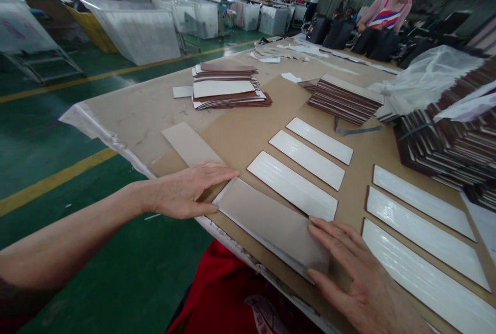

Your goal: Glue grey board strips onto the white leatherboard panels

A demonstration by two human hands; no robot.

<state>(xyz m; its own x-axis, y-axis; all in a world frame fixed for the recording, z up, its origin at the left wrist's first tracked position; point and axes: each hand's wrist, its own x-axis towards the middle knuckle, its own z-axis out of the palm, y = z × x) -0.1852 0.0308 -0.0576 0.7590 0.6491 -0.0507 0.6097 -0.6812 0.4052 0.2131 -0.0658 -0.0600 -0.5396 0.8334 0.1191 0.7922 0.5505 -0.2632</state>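
A flat beige rectangular strip (pixel 271 223) lies at the near edge of the table over a white piece, whose pale edge shows along the near side. My left hand (pixel 189 189) is at the strip's left end, with thumb and fingers at its two corners. My right hand (pixel 352 272) spans the right end, thumb on the near edge and fingertips on the far edge. Beyond the strip, several glossy white strips (pixel 292 184) with thin dark edges lie in a row. Another beige strip (pixel 191 144) rests flat behind my left hand.
More glossy white strips (pixel 418 236) lie on the right. A stack of brown and white pieces (pixel 228 86), a leaning brown stack (pixel 344 99) and a large dark stack (pixel 449 132) under clear plastic stand farther back. A person (pixel 387 11) is across the table. White bins (pixel 135 29) stand on the green floor.
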